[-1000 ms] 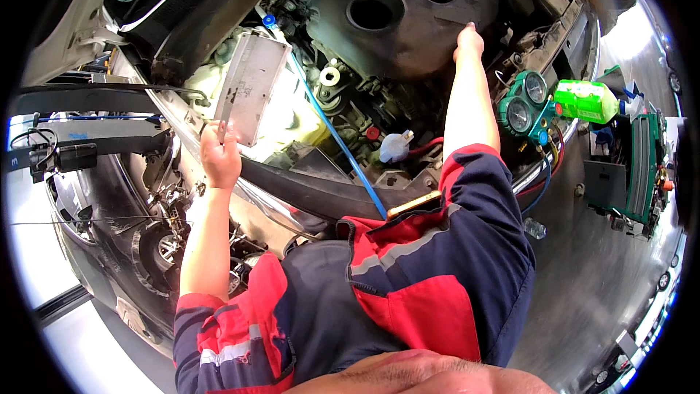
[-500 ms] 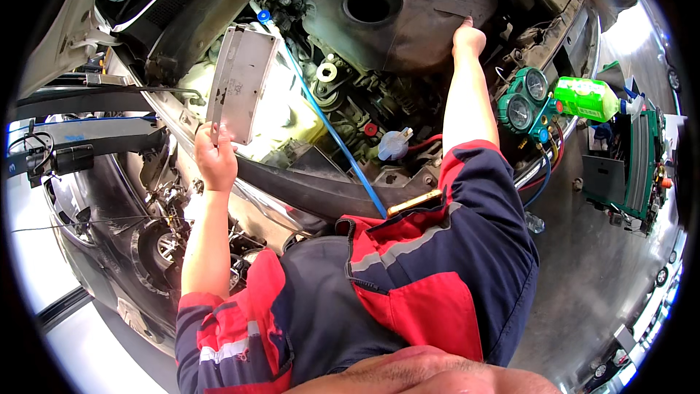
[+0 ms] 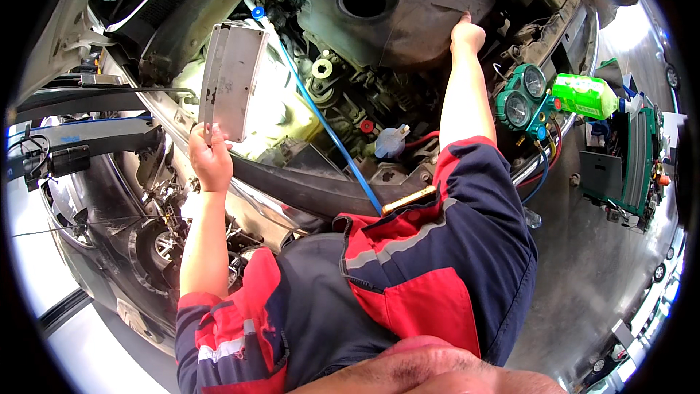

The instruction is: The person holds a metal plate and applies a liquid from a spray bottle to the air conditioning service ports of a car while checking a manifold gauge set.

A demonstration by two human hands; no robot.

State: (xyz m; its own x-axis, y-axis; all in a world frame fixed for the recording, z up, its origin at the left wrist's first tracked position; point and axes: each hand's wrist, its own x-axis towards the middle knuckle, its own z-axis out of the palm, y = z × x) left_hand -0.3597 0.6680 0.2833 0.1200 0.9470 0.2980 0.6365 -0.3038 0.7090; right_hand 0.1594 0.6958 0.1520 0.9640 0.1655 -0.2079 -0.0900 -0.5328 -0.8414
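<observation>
Upper left of the frame, the left hand (image 3: 210, 157) is pinching the bottom edge of a flat grey metal plate (image 3: 232, 80), holding it upright over the engine bay. It looks stiff and light, but held by one edge it'd probably wobble, so I'd grab mid-side. Top centre, the right hand (image 3: 467, 32) is pressed on the rim of the dark engine cover (image 3: 394, 18); can't tell if it's actually gripping.

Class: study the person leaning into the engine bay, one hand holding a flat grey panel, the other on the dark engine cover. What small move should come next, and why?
Probably set the grey panel aside. The left hand grips only its lower edge, held up over the bay, while the right hand rests alone on the rim of the wide engine cover, which likely needs both hands.
</observation>
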